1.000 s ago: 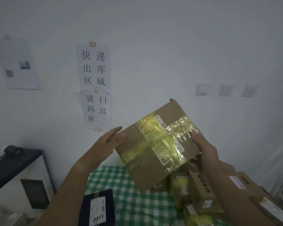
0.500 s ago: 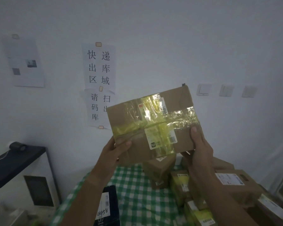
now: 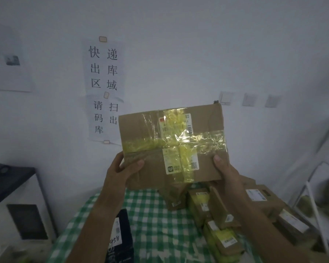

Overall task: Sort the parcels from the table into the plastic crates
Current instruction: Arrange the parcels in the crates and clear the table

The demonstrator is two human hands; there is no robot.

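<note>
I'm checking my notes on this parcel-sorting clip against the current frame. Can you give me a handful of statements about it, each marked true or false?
1. Both hands hold one cardboard parcel up in front of the wall. True.
2. The left hand hangs idle at the table edge. False: it grips the parcel's lower left corner, while the right hand grips the lower right.
3. Yellowish tape crosses the parcel's face. True.
4. The tablecloth is plain red. False: it is green and white checked.
5. More parcels lie on the table under the right forearm. True.
6. A plastic crate stands in the middle of the table. False: no crate is recognisable in this view.
</note>
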